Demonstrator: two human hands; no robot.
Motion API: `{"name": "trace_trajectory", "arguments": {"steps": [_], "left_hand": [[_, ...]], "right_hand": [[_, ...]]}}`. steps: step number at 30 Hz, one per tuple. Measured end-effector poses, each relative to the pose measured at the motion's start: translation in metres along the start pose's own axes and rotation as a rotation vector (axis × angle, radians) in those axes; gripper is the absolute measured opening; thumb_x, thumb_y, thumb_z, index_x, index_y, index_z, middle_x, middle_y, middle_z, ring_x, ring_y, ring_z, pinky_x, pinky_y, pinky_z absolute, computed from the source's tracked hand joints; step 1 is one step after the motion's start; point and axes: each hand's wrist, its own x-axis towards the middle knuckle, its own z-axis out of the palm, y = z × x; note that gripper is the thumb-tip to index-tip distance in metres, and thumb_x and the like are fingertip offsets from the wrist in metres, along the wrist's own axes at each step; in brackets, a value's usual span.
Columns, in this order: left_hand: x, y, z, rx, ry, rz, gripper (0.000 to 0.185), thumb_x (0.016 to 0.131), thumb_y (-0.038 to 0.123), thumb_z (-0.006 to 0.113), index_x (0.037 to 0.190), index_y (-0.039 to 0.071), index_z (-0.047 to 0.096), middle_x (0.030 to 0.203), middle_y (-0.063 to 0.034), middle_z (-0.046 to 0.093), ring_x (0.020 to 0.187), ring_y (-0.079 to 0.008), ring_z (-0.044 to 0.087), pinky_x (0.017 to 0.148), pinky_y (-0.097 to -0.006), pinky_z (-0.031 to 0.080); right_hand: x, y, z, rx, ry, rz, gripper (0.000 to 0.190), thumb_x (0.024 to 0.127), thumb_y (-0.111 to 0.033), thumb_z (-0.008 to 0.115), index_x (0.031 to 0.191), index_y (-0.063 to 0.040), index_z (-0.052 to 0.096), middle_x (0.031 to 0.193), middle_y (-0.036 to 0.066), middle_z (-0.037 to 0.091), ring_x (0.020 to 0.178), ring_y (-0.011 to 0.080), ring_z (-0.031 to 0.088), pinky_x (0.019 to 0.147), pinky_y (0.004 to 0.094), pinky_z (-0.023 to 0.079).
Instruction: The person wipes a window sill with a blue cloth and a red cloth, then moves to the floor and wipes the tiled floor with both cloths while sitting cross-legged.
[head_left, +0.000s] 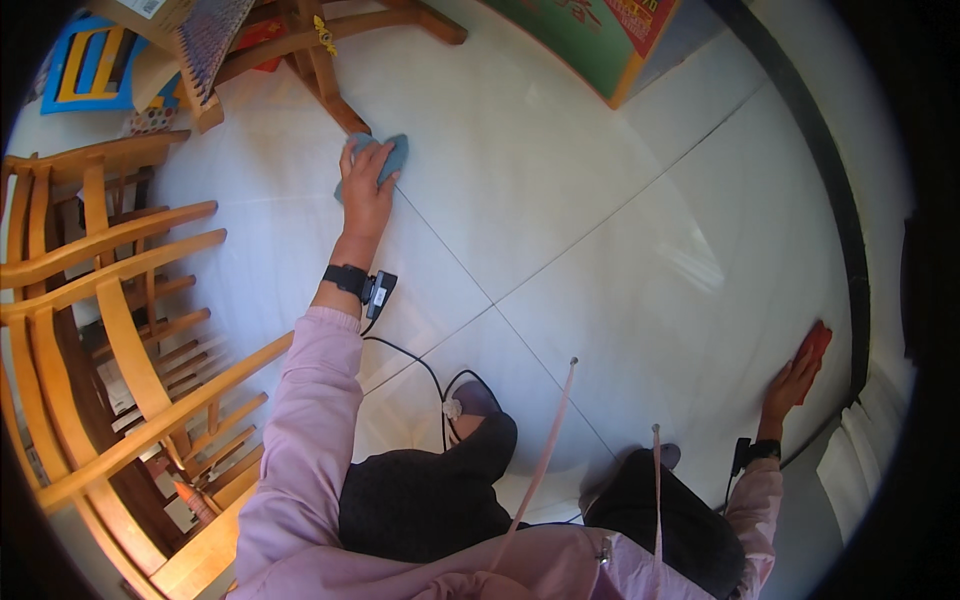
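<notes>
My left hand (366, 184) presses a blue-grey cloth (397, 154) against the white tiled floor (570, 217). Its fingers lie spread over the cloth, beside the foot of a wooden leg (341, 109). Far out on the right, my right hand (786, 384) rests on a folded red cloth (814, 356), flat on the floor close to the dark border strip (853, 300). Part of each cloth is hidden beneath the fingers. A black strap with a small device and cable sits on each wrist.
Wooden chairs or racks (112, 300) with slats crowd the left side. A framed green board (577, 37) stands at the top. A blue and yellow plastic item (94, 67) and cardboard (157, 22) are at upper left. White fabric (855, 457) hangs at lower right.
</notes>
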Motion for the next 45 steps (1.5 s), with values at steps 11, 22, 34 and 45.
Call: {"name": "trace_trajectory", "arguments": {"steps": [11,22,34,45], "left_hand": [[0.133,-0.127,-0.053,-0.110,0.279,-0.138,0.046,0.092,0.002,0.066,0.138,0.000,0.059,0.135,-0.0210,0.063,0.125,-0.0376,0.060,0.111,-0.0393,0.043],[0.153,-0.153,-0.029,-0.131,-0.076,-0.237,0.049,0.095,0.007,0.062,0.144,0.003,0.056,0.145,-0.0234,0.057,0.137,-0.0395,0.051,0.116,-0.0387,0.039],[0.060,-0.085,-0.015,-0.162,0.093,-0.367,0.046,0.097,0.014,0.067,0.137,-0.007,0.058,0.138,-0.0284,0.059,0.130,-0.0423,0.056,0.111,-0.0417,0.044],[0.107,-0.074,-0.004,0.017,0.172,-0.165,0.048,0.087,0.007,0.076,0.131,-0.005,0.059,0.124,-0.0280,0.065,0.116,-0.0448,0.061,0.103,-0.0431,0.049]], "right_hand": [[-0.003,0.012,0.005,-0.058,-0.047,0.032,0.056,0.109,-0.022,0.044,0.162,-0.009,0.031,0.162,0.029,0.032,0.149,0.0474,0.032,0.124,0.0512,0.025],[-0.004,0.005,-0.001,0.006,-0.055,0.039,0.055,0.109,-0.023,0.045,0.161,-0.009,0.033,0.159,0.031,0.034,0.145,0.0495,0.036,0.121,0.0517,0.029],[-0.003,0.008,0.004,-0.030,-0.036,0.049,0.055,0.110,-0.026,0.042,0.160,-0.005,0.033,0.158,0.031,0.035,0.146,0.0488,0.035,0.122,0.0518,0.027],[-0.003,0.007,0.007,-0.022,0.009,0.037,0.055,0.109,-0.023,0.042,0.161,-0.007,0.033,0.161,0.030,0.033,0.147,0.0485,0.033,0.123,0.0518,0.026]]}}
